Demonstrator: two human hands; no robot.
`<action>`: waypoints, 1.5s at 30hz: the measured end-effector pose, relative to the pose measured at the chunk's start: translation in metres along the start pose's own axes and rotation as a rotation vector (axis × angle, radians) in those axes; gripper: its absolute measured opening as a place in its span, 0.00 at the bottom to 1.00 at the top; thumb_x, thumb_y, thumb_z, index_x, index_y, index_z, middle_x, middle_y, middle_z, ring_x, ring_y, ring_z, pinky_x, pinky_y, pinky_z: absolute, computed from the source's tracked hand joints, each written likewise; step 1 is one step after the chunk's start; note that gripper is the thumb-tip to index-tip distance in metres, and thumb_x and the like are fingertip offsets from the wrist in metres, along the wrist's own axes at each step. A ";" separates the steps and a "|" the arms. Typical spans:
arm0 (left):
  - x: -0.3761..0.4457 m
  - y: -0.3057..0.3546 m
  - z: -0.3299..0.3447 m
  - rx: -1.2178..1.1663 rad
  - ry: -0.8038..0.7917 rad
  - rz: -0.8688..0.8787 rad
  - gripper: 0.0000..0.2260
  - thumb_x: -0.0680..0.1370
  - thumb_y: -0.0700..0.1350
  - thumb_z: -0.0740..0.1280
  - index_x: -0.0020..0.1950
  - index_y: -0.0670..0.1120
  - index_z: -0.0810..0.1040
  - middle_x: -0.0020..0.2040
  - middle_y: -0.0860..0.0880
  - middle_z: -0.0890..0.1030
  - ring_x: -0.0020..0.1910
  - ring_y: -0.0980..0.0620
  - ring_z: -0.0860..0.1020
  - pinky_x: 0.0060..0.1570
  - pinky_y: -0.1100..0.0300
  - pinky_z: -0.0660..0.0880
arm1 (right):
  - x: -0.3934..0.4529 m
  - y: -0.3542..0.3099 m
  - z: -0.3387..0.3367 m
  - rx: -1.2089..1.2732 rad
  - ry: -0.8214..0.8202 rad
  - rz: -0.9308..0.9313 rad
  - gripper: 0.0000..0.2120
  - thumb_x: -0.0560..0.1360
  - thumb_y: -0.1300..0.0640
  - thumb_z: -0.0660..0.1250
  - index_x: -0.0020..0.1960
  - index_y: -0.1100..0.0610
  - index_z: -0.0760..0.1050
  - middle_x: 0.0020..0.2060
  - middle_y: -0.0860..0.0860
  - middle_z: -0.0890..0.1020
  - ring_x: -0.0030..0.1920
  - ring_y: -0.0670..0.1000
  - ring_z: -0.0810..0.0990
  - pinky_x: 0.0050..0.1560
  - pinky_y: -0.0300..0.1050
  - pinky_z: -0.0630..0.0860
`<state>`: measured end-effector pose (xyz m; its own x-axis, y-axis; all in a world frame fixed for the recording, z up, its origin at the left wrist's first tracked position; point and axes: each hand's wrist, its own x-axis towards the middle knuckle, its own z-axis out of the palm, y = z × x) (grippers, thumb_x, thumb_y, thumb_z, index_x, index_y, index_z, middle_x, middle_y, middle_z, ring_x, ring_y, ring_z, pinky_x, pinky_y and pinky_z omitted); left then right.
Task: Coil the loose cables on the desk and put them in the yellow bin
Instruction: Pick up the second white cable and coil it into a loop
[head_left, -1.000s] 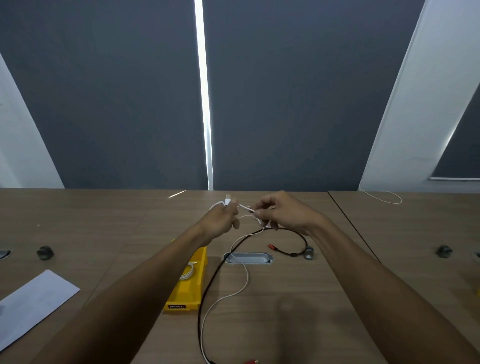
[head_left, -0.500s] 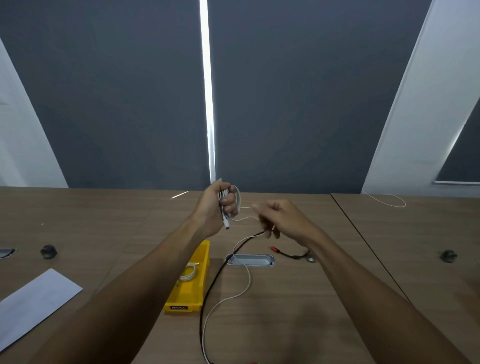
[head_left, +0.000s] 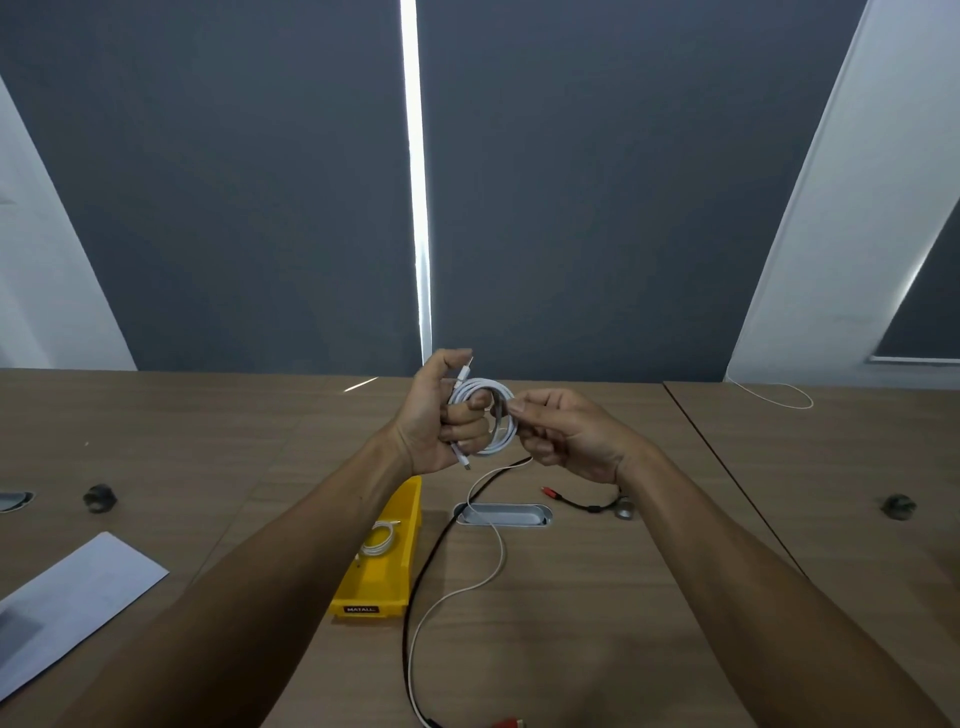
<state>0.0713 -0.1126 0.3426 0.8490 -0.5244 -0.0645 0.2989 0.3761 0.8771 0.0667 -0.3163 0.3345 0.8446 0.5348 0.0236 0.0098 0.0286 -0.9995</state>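
Both hands now meet above the worktop (head_left: 597, 623): left hand (head_left: 441, 415) clamps new loops of white cable (head_left: 488, 415), right hand (head_left: 566, 431) pinches the coil; its tail trails beside the yellow bin (head_left: 405, 545).

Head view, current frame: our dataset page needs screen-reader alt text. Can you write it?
Two bare hands wind a thin white cable into loops above a brown wooden desk, left hand gripping the coil, right hand feeding it. Below, a yellow plastic bin holds a coiled white cable; a black cable lies loose.

The yellow bin (head_left: 382, 582) carries a front label reading "MATALL".
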 end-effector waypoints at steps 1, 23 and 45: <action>0.001 0.000 0.001 0.018 0.036 -0.007 0.27 0.80 0.62 0.56 0.31 0.43 0.70 0.19 0.54 0.58 0.20 0.54 0.52 0.26 0.59 0.52 | 0.000 0.000 0.000 -0.008 0.011 -0.005 0.14 0.84 0.57 0.65 0.42 0.51 0.84 0.31 0.49 0.69 0.28 0.46 0.63 0.31 0.44 0.52; 0.015 -0.010 0.021 0.381 0.425 0.278 0.12 0.85 0.42 0.51 0.41 0.50 0.61 0.28 0.50 0.57 0.27 0.52 0.54 0.28 0.57 0.54 | -0.004 0.022 -0.004 0.047 0.114 -0.050 0.07 0.80 0.55 0.70 0.46 0.57 0.77 0.35 0.53 0.77 0.31 0.48 0.73 0.26 0.38 0.63; 0.002 -0.017 0.003 0.751 0.324 0.288 0.07 0.86 0.43 0.55 0.57 0.40 0.67 0.38 0.41 0.75 0.29 0.55 0.74 0.27 0.58 0.70 | -0.005 0.021 0.019 -0.349 0.429 -0.359 0.06 0.75 0.67 0.76 0.45 0.66 0.79 0.38 0.64 0.84 0.37 0.54 0.82 0.41 0.52 0.80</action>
<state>0.0664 -0.1219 0.3288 0.9639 -0.1997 0.1759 -0.2164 -0.2032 0.9549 0.0524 -0.3022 0.3136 0.8940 0.1570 0.4196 0.4431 -0.1717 -0.8799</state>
